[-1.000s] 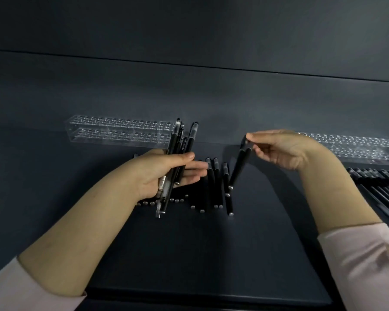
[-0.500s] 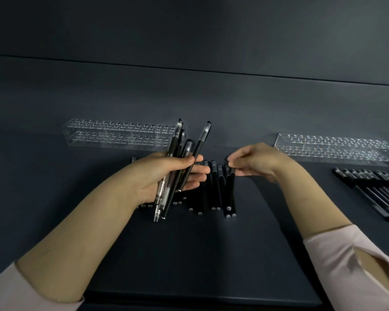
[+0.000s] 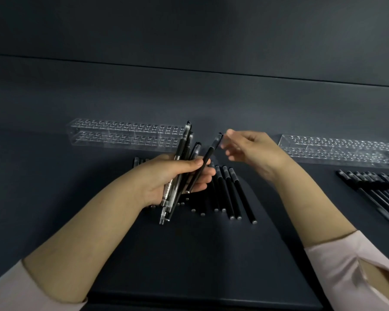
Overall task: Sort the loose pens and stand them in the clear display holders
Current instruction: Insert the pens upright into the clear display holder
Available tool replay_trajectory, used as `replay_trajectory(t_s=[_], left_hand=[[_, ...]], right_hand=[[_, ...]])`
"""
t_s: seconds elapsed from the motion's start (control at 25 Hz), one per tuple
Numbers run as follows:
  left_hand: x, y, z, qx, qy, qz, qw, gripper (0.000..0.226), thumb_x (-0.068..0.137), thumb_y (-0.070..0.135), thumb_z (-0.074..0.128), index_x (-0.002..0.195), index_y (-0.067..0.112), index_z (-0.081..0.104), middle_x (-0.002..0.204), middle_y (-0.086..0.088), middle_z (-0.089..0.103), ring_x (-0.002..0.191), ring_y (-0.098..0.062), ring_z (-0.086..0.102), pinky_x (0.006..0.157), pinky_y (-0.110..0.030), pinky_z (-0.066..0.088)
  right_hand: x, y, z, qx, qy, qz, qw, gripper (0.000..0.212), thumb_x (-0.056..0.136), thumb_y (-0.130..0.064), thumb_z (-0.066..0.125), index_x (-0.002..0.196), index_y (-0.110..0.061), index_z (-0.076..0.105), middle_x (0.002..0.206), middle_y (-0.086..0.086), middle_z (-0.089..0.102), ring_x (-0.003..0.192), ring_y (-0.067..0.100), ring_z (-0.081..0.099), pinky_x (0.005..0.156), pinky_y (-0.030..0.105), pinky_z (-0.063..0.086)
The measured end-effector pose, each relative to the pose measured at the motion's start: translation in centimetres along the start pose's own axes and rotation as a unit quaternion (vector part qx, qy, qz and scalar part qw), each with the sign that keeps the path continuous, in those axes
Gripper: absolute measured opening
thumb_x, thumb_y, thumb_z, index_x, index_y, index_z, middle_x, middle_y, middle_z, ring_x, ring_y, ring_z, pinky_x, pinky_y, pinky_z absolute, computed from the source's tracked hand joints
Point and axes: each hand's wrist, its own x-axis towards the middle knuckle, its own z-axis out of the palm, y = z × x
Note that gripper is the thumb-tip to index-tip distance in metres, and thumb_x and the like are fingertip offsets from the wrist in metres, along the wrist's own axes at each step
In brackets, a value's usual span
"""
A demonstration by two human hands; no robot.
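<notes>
Dark surface (image 3: 189,254), we note: left hand (image 3: 166,176) grips a fanned bundle of pens (image 3: 182,149) so the right hand (image 3: 252,151), blurred at one cap (image 3: 217,140) (grip we cannot tell), may draw singles; rows (image 3: 231,194) lie flat before two clear holders (image 3: 121,133).

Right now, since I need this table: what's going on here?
A person is sorting black pens. The left hand holds a bunch; the right hand is at the top of its rightmost pen, too blurred to tell whether it pinches it. More pens lie in a row below, others at far right. The left holder and right holder hold no pens yet.
</notes>
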Motion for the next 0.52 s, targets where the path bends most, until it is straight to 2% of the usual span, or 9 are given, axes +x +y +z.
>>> replay_trajectory(t_s=[0.08, 0.2, 0.32, 0.52], left_hand=[[0.0, -0.1, 0.1, 0.013, -0.006, -0.005, 1.000, 0.028, 0.078, 0.016, 0.071, 0.102, 0.001, 0.073, 0.101, -0.016, 0.075, 0.086, -0.021, 0.074, 0.065, -0.027, 0.059], [-0.2, -0.1, 0.3, 0.028, -0.021, -0.010, 0.999, 0.025, 0.089, 0.016, 0.063, 0.109, 0.002, 0.069, 0.104, -0.016, 0.074, 0.090, -0.022, 0.074, 0.065, -0.026, 0.059], [-0.2, 0.0, 0.5, 0.032, -0.026, -0.013, 0.999, 0.030, 0.087, 0.018, 0.063, 0.111, 0.002, 0.068, 0.105, -0.016, 0.074, 0.093, -0.023, 0.074, 0.066, -0.027, 0.059], [-0.3, 0.1, 0.6, 0.032, -0.031, -0.015, 0.999, 0.035, 0.085, 0.020, 0.064, 0.113, 0.000, 0.067, 0.107, -0.018, 0.073, 0.093, -0.023, 0.073, 0.067, -0.027, 0.059]], right_hand=[[-0.4, -0.7, 0.9, 0.081, -0.043, -0.008, 0.996, 0.014, 0.091, -0.018, 0.063, 0.096, -0.008, 0.071, 0.088, 0.010, 0.069, 0.066, 0.009, 0.063, 0.061, 0.016, 0.052], [-1.0, -0.8, 1.9, 0.089, -0.096, -0.020, 0.991, 0.013, 0.086, -0.005, 0.066, 0.098, -0.008, 0.070, 0.083, 0.006, 0.070, 0.064, 0.005, 0.062, 0.063, 0.014, 0.053], [-1.4, -0.9, 2.7, 0.107, -0.130, -0.019, 0.986, 0.016, 0.083, -0.002, 0.069, 0.098, -0.005, 0.071, 0.078, 0.000, 0.070, 0.064, 0.005, 0.063, 0.064, 0.013, 0.053], [-1.7, -1.1, 3.2, 0.106, -0.141, -0.013, 0.984, 0.018, 0.081, -0.004, 0.071, 0.099, -0.002, 0.069, 0.083, 0.005, 0.069, 0.064, 0.008, 0.059, 0.062, 0.016, 0.049]])
